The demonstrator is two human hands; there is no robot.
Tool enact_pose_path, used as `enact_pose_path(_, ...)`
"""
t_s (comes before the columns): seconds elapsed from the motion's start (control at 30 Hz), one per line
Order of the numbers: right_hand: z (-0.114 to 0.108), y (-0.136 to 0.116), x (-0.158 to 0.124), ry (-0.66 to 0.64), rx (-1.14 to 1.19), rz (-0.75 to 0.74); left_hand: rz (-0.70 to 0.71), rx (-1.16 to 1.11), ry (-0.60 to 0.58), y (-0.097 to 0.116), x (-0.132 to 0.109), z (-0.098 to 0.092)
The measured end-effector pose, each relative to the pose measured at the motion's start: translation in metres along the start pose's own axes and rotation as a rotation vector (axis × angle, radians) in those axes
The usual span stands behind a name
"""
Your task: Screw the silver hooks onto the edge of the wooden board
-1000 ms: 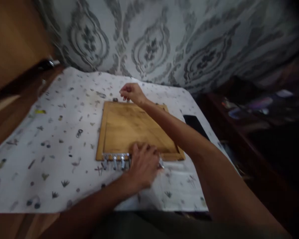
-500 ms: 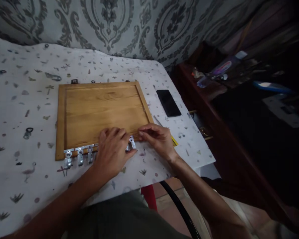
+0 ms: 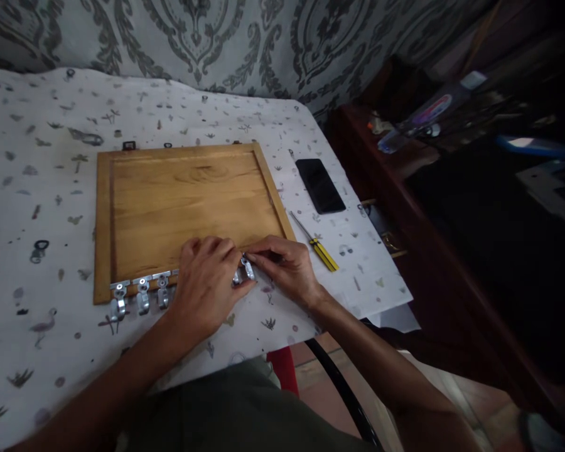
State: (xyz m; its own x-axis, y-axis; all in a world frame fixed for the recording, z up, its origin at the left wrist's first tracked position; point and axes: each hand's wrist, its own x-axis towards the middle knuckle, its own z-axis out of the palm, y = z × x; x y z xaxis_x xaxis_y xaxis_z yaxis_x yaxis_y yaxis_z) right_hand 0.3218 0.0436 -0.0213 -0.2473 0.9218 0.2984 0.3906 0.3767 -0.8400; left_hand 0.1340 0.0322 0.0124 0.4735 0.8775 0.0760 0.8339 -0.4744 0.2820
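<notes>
A wooden framed panel (image 3: 188,207) lies flat on the table. Along its near edge runs a metal hook rail (image 3: 143,282) with several shiny hooks. My left hand (image 3: 209,279) is wrapped over the rail and the panel's edge, pressing the rail there and hiding its middle part. With thumb and fingertips pinched together, my right hand (image 3: 289,267) is at the rightmost hook (image 3: 247,269). Whatever is between those fingertips is too small to make out. A yellow-handled screwdriver (image 3: 324,253) lies on the cloth just beyond my right hand.
A black phone (image 3: 320,186) rests right of the panel on the patterned tablecloth (image 3: 32,207). At the right stands dark red furniture (image 3: 381,169) bearing a clear bottle (image 3: 433,113) and other items. A patterned curtain (image 3: 207,44) hangs behind the table.
My right hand has moved left, its pinched fingertips now at the rightmost hook. The whole screwdriver has come into sight. My left hand stays on the rail; the view has shifted slightly.
</notes>
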Motion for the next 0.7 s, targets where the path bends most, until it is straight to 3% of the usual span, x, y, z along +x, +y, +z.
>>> enact_pose_path(0.2,0.0047,0.0041,-0.0024,0.029,0.038,0.024,-0.003,0.000,-0.009,0.0003,0.0004,0.0003)
enact_pose_path(0.53,0.0030,0.0091,-0.0084,-0.019,-0.140,-0.043,-0.001,-0.026,0.023,0.0005,-0.0002,0.0011)
enact_pose_path(0.7,-0.0001,0.0072,-0.0091,-0.014,-0.122,-0.081,-0.012,-0.038,0.005,0.0009,0.0003,0.0000)
